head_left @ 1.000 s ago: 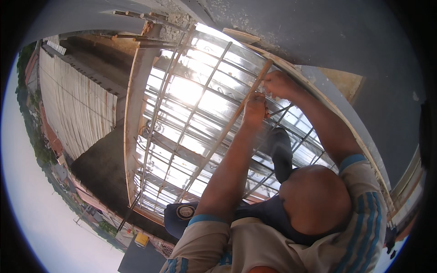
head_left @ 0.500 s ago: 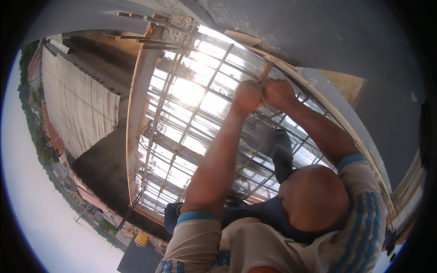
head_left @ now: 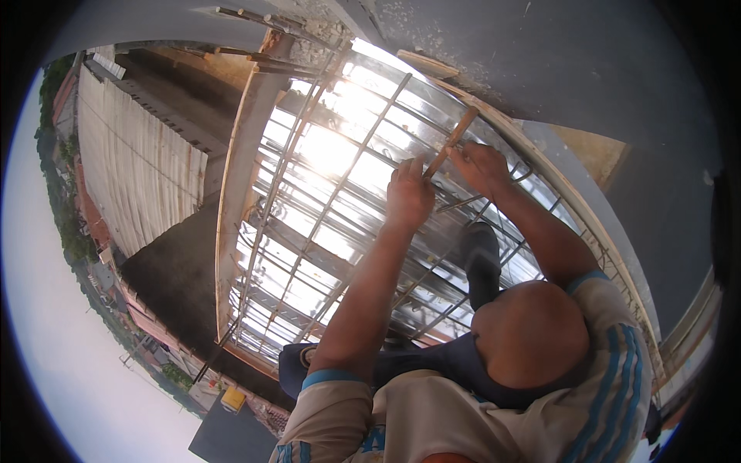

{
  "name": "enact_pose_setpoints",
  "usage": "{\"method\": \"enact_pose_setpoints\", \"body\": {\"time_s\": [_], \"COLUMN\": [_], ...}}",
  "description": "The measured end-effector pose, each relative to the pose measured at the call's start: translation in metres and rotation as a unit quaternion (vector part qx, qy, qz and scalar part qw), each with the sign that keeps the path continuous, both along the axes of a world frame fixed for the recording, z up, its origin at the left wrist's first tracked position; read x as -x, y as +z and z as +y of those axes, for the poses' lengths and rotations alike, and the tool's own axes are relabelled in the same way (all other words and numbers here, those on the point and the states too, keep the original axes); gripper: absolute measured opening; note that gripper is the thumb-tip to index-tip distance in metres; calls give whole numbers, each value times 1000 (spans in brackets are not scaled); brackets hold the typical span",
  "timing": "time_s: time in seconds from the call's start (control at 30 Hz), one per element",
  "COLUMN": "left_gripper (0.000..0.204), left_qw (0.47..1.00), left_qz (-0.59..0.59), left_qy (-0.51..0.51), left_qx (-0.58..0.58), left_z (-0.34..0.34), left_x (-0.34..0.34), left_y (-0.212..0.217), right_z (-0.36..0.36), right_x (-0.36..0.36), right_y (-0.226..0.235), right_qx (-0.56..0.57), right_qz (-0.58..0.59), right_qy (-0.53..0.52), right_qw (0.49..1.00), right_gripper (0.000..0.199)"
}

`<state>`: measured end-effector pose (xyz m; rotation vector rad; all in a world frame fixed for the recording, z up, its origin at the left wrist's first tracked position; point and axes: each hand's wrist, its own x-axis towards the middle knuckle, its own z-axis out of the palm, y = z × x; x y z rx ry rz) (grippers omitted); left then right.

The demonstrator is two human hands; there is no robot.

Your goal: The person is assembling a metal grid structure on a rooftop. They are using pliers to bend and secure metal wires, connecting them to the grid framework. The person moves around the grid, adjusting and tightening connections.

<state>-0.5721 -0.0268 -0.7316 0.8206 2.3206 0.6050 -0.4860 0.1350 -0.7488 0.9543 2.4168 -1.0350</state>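
A brown, wooden-looking stick (head_left: 461, 127) slants over a grid of steel reinforcing bars (head_left: 356, 154). My left hand (head_left: 410, 197) is at its lower end, fingers curled, with the stick appearing to run into the grip beside the thumb. Closer to the middle of the stick is my right hand (head_left: 482, 166), its fingers bent together in a pinch against or beside the wood. Whatever lies between those fingertips is too small to make out. Beneath both hands, shiny metal sheeting (head_left: 324, 147) reflects bright glare through the bars.
My dark boot (head_left: 480, 251) stands among the bars, with my bent knee (head_left: 532, 332) close below my arms. Wooden form boards (head_left: 239, 177) edge the grid. Bar ends (head_left: 285, 27) jut out at the top. A grey wall (head_left: 617, 69) rises on the right; a corrugated roof (head_left: 139, 154) lies left.
My hands have drawn apart: the left moved down and slightly left, the right slightly right. More of the stick shows between them. The whole view has shifted a little.
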Motion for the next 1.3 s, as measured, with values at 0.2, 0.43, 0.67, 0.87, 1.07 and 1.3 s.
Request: {"method": "enact_pose_setpoints", "body": {"time_s": [0.2,0.43,0.67,0.87,1.07,1.3], "left_gripper": [58,63,65,64,65,67], "left_qw": [997,997,993,990,984,981], "left_qz": [11,-12,-96,-131,-161,-185], "left_qy": [-65,-70,-62,-24,-26,-18], "left_qx": [-45,-5,-5,-56,-68,-49], "left_z": [31,39,36,33,39,40], "left_x": [-2,-10,-7,-11,-7,-6], "left_y": [-11,-26,-32,-39,-24,-17], "right_z": [1,8,26,14,14,7], "right_x": [-8,-16,8,6,3,-2], "right_y": [-3,-7,6,4,-6,-42], "right_qx": [-43,-65,-56,-56,-68,-46], "right_qz": [134,177,153,137,182,283], "right_qy": [-21,75,123,77,78,-15], "right_qw": [990,979,979,986,978,958], "right_gripper": [25,16,14,14,15,20]}}
